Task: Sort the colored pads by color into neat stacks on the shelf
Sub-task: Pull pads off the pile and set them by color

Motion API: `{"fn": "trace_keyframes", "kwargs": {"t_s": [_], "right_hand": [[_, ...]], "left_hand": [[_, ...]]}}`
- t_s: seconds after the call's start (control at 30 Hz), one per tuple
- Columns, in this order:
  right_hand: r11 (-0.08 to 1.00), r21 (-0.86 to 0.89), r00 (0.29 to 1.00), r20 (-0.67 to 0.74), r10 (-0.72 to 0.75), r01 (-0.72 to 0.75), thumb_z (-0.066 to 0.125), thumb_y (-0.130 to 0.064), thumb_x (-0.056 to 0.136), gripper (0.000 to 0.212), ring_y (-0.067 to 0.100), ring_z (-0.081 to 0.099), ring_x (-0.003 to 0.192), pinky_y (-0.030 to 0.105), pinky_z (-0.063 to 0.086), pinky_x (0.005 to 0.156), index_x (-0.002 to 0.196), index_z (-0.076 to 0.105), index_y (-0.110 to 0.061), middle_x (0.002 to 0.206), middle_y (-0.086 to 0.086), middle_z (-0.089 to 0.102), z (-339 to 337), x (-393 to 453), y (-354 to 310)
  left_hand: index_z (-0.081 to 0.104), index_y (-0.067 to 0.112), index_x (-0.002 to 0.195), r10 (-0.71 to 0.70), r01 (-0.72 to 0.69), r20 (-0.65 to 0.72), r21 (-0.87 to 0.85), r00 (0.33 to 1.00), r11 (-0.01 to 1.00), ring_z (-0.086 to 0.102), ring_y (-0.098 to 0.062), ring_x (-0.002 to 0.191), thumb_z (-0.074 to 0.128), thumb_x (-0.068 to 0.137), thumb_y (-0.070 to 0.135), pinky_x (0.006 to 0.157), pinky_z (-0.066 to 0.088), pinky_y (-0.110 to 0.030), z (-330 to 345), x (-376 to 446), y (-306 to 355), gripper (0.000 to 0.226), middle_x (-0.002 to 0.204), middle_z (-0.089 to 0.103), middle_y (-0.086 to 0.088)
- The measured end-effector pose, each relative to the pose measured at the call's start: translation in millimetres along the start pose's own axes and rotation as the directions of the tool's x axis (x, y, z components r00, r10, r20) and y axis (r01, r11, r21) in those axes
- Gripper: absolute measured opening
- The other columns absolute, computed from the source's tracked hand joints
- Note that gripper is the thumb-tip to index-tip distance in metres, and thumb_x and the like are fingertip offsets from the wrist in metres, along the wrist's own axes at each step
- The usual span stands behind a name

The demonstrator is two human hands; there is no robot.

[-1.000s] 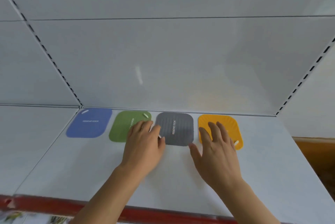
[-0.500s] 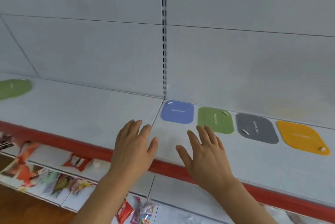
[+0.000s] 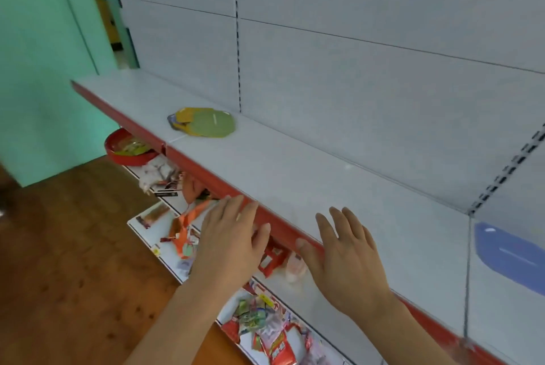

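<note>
Pad pile [image 3: 203,122] beyond left hand [image 3: 228,242]

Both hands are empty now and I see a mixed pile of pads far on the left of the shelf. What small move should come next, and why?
Probably reach the left hand toward the mixed pile and take its top green pad. Both it and the right hand are open and hold nothing, and that pile shows yellow and darker pads under the green one, so it looks unsorted. The blue pad lies alone at the right.
</note>
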State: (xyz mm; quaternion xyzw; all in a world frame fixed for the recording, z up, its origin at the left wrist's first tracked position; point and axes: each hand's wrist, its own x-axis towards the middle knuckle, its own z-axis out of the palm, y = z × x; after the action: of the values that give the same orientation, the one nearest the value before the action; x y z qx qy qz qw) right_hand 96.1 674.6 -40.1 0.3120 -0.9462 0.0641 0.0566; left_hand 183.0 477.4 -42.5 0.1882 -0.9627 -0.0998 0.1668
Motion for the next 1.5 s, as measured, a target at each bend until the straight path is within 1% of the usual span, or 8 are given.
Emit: {"fn": "trace_keyframes", "kwargs": {"t_s": [0.1,0.53,0.7,0.97,1.17,1.3,1.4,1.5], "right_hand": [[0.998,0.029,0.998,-0.02,-0.055,0.056,0.012,-0.071,0.099,0.082,0.035,0.029,0.153,0.051,0.032,0.122,0.15,0.048,-0.017,0.159,0.013,0.043,15,55,-41],[0.987,0.119,0.994,0.016,-0.109,0.106,0.015,-0.071,0.096,0.085,0.036,0.027,0.153,0.052,0.031,0.121,0.152,0.045,-0.016,0.16,0.015,0.04,52,261,-165],[0.997,0.074,1.0,0.014,-0.009,0.008,0.019,-0.071,0.096,0.083,0.037,0.034,0.149,0.052,0.038,0.117,0.149,0.049,-0.014,0.155,0.015,0.047,67,320,-186],[0.956,0.061,0.957,0.052,0.284,-0.287,0.01,-0.072,0.087,0.089,0.029,0.03,0.149,0.044,0.033,0.118,0.153,0.038,-0.021,0.157,0.005,0.041,91,374,-225],[0.9,0.088,0.903,0.093,0.419,-0.427,0.029,-0.069,0.095,0.07,0.026,0.034,0.143,0.042,0.034,0.117,0.149,0.039,-0.025,0.15,-0.001,0.045,101,393,-240],[0.897,0.112,0.903,0.102,0.418,-0.428,0.035,-0.07,0.094,0.073,0.023,0.032,0.147,0.041,0.032,0.119,0.153,0.036,-0.027,0.154,-0.005,0.043,101,404,-233],[0.881,0.165,0.896,0.05,0.442,-0.444,0.039,-0.072,0.087,0.075,0.024,0.042,0.137,0.041,0.041,0.112,0.147,0.043,-0.027,0.145,-0.004,0.049,101,404,-233],[0.862,0.283,0.892,-0.043,0.451,-0.422,0.065,-0.057,0.085,0.071,0.025,0.051,0.121,0.038,0.048,0.097,0.146,0.044,-0.028,0.131,-0.003,0.05,98,405,-238]], "left_hand": [[0.053,0.02,0.151,-0.06,0.059,0.025,0.039,0.998,0.998,0.037,-0.029,0.153,0.024,0.099,0.058,0.127,0.031,-0.048,-6,27,-54,0.071,0.16,0.049,-0.007],[0.065,0.014,0.137,-0.129,0.128,0.01,0.079,0.992,0.989,0.06,-0.032,0.128,0.033,0.096,0.057,0.109,0.05,-0.048,-14,183,-223,0.067,0.133,0.069,-0.007],[0.067,0.013,0.13,-0.038,0.038,0.036,-0.008,0.999,0.999,0.065,-0.035,0.111,0.04,0.094,0.052,0.095,0.056,-0.049,6,252,-272,0.059,0.116,0.072,-0.008],[0.068,0.011,0.126,0.185,-0.181,0.122,-0.043,0.975,0.982,0.066,-0.037,0.11,0.038,0.091,0.054,0.092,0.057,-0.047,27,358,-334,0.063,0.116,0.073,-0.01],[0.055,0.011,0.144,0.2,-0.197,0.249,-0.037,0.948,0.98,0.054,-0.04,0.131,0.022,0.082,0.068,0.104,0.05,-0.049,39,402,-352,0.091,0.141,0.061,-0.015],[0.047,0.016,0.148,0.214,-0.22,0.318,-0.017,0.924,0.975,0.052,-0.033,0.128,0.011,0.075,0.078,0.1,0.05,-0.043,41,414,-356,0.101,0.138,0.059,-0.007],[0.05,0.016,0.146,0.226,-0.22,0.261,-0.053,0.938,0.974,0.054,-0.034,0.124,0.027,0.08,0.078,0.096,0.051,-0.044,37,416,-356,0.093,0.134,0.058,-0.007],[0.049,0.018,0.15,0.238,-0.207,0.205,-0.159,0.949,0.965,0.056,-0.032,0.122,0.065,0.09,0.054,0.095,0.052,-0.043,33,419,-354,0.071,0.136,0.055,-0.006]]}}
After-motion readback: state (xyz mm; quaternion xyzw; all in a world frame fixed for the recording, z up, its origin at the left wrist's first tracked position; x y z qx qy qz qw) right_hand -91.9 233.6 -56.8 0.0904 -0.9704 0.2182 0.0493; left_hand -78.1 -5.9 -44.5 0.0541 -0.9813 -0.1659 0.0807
